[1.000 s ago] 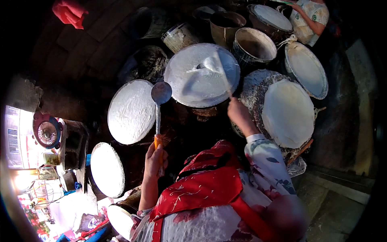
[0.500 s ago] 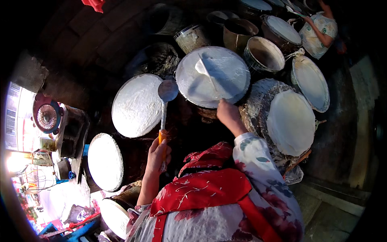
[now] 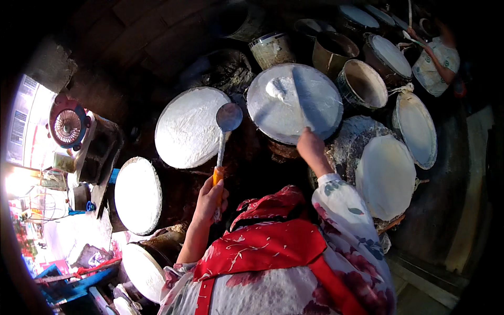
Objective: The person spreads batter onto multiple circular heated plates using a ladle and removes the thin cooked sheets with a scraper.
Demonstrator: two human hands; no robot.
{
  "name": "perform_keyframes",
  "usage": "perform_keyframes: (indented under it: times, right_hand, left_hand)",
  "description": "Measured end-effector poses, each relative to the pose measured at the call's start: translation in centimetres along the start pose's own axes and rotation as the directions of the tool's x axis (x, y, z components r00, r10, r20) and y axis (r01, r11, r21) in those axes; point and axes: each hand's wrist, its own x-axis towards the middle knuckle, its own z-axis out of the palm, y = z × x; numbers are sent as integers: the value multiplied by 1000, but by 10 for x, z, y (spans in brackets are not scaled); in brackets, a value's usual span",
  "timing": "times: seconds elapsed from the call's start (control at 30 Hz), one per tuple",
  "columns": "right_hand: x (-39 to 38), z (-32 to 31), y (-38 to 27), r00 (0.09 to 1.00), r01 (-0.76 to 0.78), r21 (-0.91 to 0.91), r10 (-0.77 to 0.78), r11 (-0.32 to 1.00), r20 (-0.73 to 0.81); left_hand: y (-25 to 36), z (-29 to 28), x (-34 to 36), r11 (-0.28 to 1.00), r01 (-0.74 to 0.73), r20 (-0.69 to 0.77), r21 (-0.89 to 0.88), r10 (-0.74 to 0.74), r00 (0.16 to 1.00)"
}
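Note:
A metal ladle [image 3: 229,116] with a pale shaft and an orange grip stands upright in my left hand [image 3: 211,199], fingers wrapped around it. In front of me is a round pan [image 3: 295,135] whose top is covered in a smooth white layer [image 3: 268,115]. On that layer's far part lies a brighter white lump [image 3: 282,88]. At the pan's near edge, my right hand [image 3: 311,147] is closed on a thin pale stick [image 3: 303,113] that reaches across the white surface. The stick's far end blends with the white and a shadow edge.
Other white-topped round drums or pans stand close around: one at left [image 3: 191,128], one further left [image 3: 138,196], one at right [image 3: 386,178]. Tall buckets [image 3: 362,84] crowd behind. A small fan [image 3: 68,126] is at far left. Another person [image 3: 438,65] works at the far right.
The stick in my right hand has swung rightward, leaving the white lump more exposed. The whole view has turned slightly. My left hand still holds the ladle upright.

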Motion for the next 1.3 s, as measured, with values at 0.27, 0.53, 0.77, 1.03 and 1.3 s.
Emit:
perform_keyframes:
  times: [0.27,0.53,0.77,1.03,1.3]
  right_hand:
    - [39,-16,-22,994,99,-6,-99,995,45]
    - [18,5,-12,928,358,-37,-351,933,121]
    - [33,-5,-7,958,270,-66,-261,961,123]
    - [-12,-2,23,982,182,94,-186,979,26]
    - [-42,29,5,985,135,347,-163,928,53]
  left_hand:
    - [-1,9,5,999,-3,-24,-38,2,1000]
    - [-2,13,16,1000,6,-66,-4,-7,998]
    - [6,20,30,999,-7,-41,52,9,999]
    - [23,29,86,963,-81,-36,256,93,995]
    - [22,45,109,945,-57,-25,321,68,997]
